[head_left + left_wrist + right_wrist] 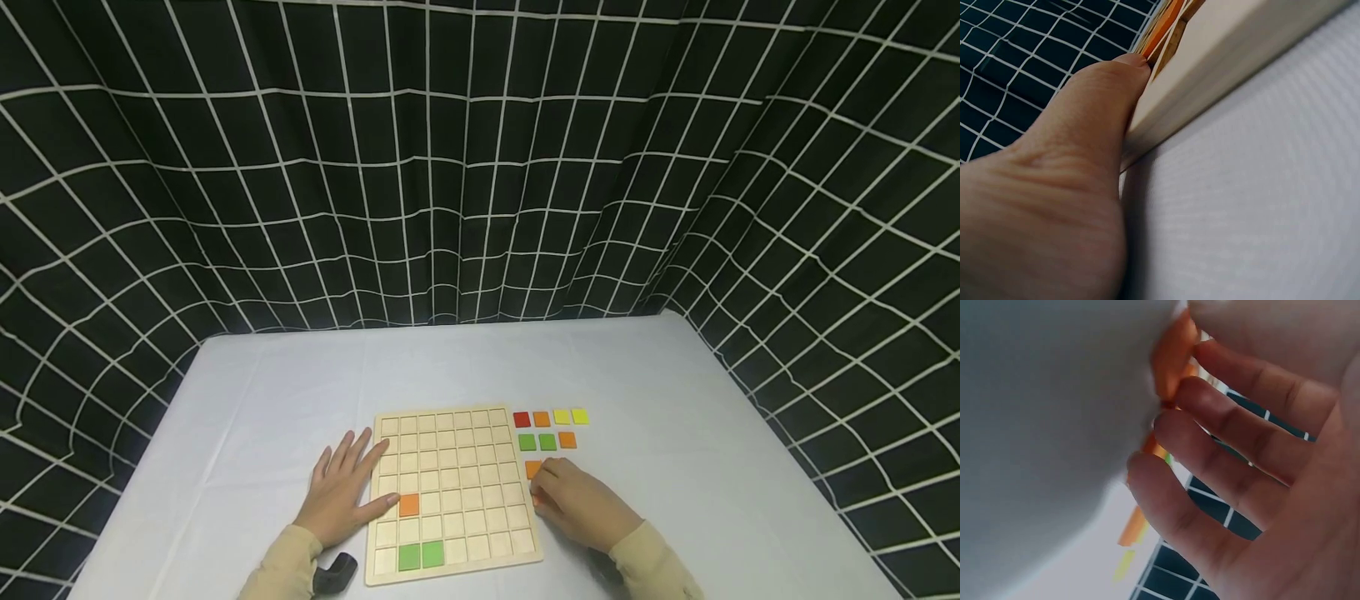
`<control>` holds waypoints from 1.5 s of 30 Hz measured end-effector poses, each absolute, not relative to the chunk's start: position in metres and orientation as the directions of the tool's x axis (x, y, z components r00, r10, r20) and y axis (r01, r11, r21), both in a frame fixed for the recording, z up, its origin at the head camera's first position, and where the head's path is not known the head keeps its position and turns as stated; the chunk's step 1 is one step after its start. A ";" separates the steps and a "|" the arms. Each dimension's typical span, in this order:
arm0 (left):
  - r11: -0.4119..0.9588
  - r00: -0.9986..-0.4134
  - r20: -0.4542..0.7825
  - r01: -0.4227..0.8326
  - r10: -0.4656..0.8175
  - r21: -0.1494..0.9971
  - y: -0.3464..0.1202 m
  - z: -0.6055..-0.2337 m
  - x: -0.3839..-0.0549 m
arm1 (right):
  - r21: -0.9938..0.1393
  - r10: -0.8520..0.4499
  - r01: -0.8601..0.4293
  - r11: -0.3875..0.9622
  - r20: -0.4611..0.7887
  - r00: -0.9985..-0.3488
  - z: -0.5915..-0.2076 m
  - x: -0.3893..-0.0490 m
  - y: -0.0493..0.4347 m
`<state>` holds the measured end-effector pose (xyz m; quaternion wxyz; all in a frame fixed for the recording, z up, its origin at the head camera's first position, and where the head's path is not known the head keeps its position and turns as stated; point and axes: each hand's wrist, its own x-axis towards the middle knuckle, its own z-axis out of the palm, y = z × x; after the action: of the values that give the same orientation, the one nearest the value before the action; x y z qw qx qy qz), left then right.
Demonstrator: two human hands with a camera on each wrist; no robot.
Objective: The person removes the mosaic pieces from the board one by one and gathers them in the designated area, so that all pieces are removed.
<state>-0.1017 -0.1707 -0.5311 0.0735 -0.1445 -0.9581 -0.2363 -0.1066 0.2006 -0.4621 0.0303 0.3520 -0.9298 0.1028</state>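
A square wooden grid board (459, 502) lies on the white table. One orange tile (408, 505) sits in its left part, and two green tiles (421, 556) lie side by side in its bottom row. My left hand (341, 492) rests spread at the board's left edge, thumb tip right by the orange tile. In the left wrist view the thumb (1097, 94) lies over the wooden rim. Just beyond the right edge, my right hand (573, 504) pinches a tilted orange tile (1174, 355) between thumb and fingertips, close over the table.
Right of the board lie loose tiles: a red one (522, 419), several orange ones such as this orange tile (567, 440), two yellow tiles (571, 416) and two green tiles (537, 442). A black object (335, 575) is by the left wrist. Dark gridded curtains (465, 167) surround the table.
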 end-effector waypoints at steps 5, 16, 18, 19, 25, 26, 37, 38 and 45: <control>0.847 -0.951 0.201 0.303 0.237 0.437 -0.172 -0.533 -0.101 | -0.167 -0.668 -0.689 0.706 0.166 -0.725 -0.453 -0.110 0.196; 0.839 -0.944 0.222 0.322 0.246 0.439 -0.174 -0.533 -0.102 | -0.063 -0.779 -0.813 0.579 0.254 -0.574 -0.440 -0.108 0.142; 0.835 -0.943 0.220 0.324 0.249 0.444 -0.174 -0.534 -0.103 | -0.052 -0.797 -0.831 0.554 0.256 -0.547 -0.440 -0.104 0.131; 0.836 -0.944 0.216 0.322 0.249 0.444 -0.174 -0.534 -0.103 | -0.048 -0.805 -0.839 0.543 0.254 -0.536 -0.440 -0.102 0.126; 0.844 -0.946 0.209 0.318 0.249 0.432 -0.174 -0.533 -0.104 | 0.037 -0.856 -0.874 0.484 0.227 -0.465 -0.445 -0.089 0.100; 0.845 -0.946 0.208 0.317 0.249 0.431 -0.174 -0.532 -0.104 | 0.052 -0.864 -0.878 0.475 0.216 -0.455 -0.445 -0.087 0.096; 0.846 -0.952 0.187 0.302 0.243 0.440 -0.172 -0.531 -0.103 | 0.146 -0.889 -0.877 0.457 0.111 -0.445 -0.453 -0.072 0.073; 0.846 -0.952 0.187 0.302 0.243 0.440 -0.172 -0.531 -0.103 | 0.147 -0.887 -0.875 0.461 0.107 -0.450 -0.453 -0.071 0.072; 0.848 -0.954 0.182 0.294 0.236 0.441 -0.172 -0.531 -0.102 | 0.148 -0.888 -0.876 0.459 0.124 -0.444 -0.454 -0.069 0.069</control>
<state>-0.1023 -0.1723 -0.5314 0.0606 -0.1381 -0.9593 -0.2386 -0.0689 0.0688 -0.4545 0.0917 0.5193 -0.8491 -0.0308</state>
